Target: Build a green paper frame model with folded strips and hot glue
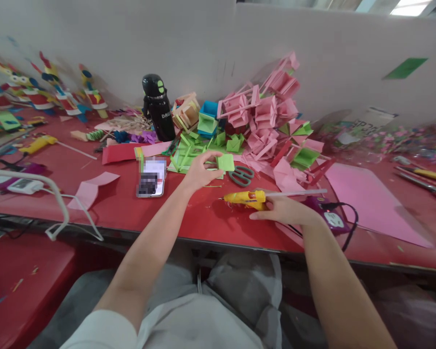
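Note:
My left hand (pixel 202 172) is closed in a pinch on a small light-green folded paper piece (pixel 225 163), held just above the table. My right hand (pixel 285 210) is closed around the rear of a yellow glue gun (pixel 244 197); part of the grip is hidden by the hand. The gun's nozzle points left, and a clear glue stick (pixel 300 193) juts out of its back. Between the hands and a little farther off lie dark-handled scissors (pixel 241 176). Green paper strips (pixel 189 152) are heaped beyond my left hand.
Pink folded-paper boxes (pixel 265 111) pile against the wall behind a black bottle (pixel 160 109). A phone (pixel 151 178) lies left of my left arm. A purple power strip (pixel 329 215) with a black cable sits by my right wrist, beside a pink sheet (pixel 374 203).

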Demonstrator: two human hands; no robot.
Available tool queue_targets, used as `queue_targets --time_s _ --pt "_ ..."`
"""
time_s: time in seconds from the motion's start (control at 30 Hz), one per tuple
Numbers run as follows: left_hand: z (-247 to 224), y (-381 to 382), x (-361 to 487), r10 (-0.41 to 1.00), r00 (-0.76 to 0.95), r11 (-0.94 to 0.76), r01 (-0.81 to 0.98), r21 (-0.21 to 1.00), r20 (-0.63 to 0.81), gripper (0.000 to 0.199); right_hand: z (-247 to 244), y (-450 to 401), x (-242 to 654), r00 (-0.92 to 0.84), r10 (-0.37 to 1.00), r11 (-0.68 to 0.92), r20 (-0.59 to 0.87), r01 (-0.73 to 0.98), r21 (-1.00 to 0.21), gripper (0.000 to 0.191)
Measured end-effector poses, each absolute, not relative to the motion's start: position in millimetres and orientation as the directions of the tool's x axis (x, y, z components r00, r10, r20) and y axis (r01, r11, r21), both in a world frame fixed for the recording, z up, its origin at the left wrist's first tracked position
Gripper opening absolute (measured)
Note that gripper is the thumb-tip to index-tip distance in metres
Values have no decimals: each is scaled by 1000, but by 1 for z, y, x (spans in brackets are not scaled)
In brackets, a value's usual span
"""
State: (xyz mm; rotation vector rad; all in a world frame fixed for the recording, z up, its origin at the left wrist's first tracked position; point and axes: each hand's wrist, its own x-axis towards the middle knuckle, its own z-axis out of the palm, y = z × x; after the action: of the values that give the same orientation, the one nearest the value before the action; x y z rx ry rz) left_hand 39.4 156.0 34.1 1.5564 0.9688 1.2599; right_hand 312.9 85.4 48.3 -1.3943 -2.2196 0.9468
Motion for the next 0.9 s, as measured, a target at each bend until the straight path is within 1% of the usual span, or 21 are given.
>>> queue_targets --time_s 0.1,0.17,0.27,0.33,0.37,0.47,0.5,0.57,0.63,0.7,0.77,0.8,0.87,0.9 --pt "33 157 39 939 180 -305 39 951 294 48 61 89 328 -495 858 295 -136 692 -659 50" --pt "34 156 39 944 176 -290 37 956 280 49 70 93 341 -516 850 316 -111 666 -676 49" --pt "35 156 40 953 164 -262 33 965 253 48 76 109 355 -502 862 300 -73 621 -724 41" --pt "36 156 41 957 163 -249 36 968 240 47 73 132 353 -448 894 304 1 605 -736 38" --pt "36 156 42 958 161 -249 42 968 239 47 70 146 348 -414 909 325 59 612 -721 36" --pt "37 155 43 957 150 -259 63 964 247 46 57 198 324 -322 922 381 214 666 -641 31" --pt "37 154 43 958 150 -257 67 964 245 47 53 215 315 -302 915 403 267 683 -610 31" --pt "36 154 44 960 158 -245 66 967 232 47 44 246 297 -288 889 448 356 710 -543 40" --pt "35 154 44 960 163 -239 67 969 226 48 37 269 283 -321 859 492 399 733 -469 51" --pt "33 156 45 955 170 -258 71 963 243 48 33 283 273 -370 837 523 402 756 -393 60" --pt "30 158 46 946 183 -284 74 956 267 47 31 290 266 -404 828 530 389 790 -309 62" --pt "30 158 46 943 189 -292 75 953 274 47 31 291 264 -410 831 521 375 810 -268 57" --pt "30 158 47 945 196 -282 78 956 263 47 33 290 262 -400 847 487 350 848 -208 38" --pt "31 158 47 949 197 -266 78 961 247 48 35 287 262 -388 854 471 347 859 -199 28"
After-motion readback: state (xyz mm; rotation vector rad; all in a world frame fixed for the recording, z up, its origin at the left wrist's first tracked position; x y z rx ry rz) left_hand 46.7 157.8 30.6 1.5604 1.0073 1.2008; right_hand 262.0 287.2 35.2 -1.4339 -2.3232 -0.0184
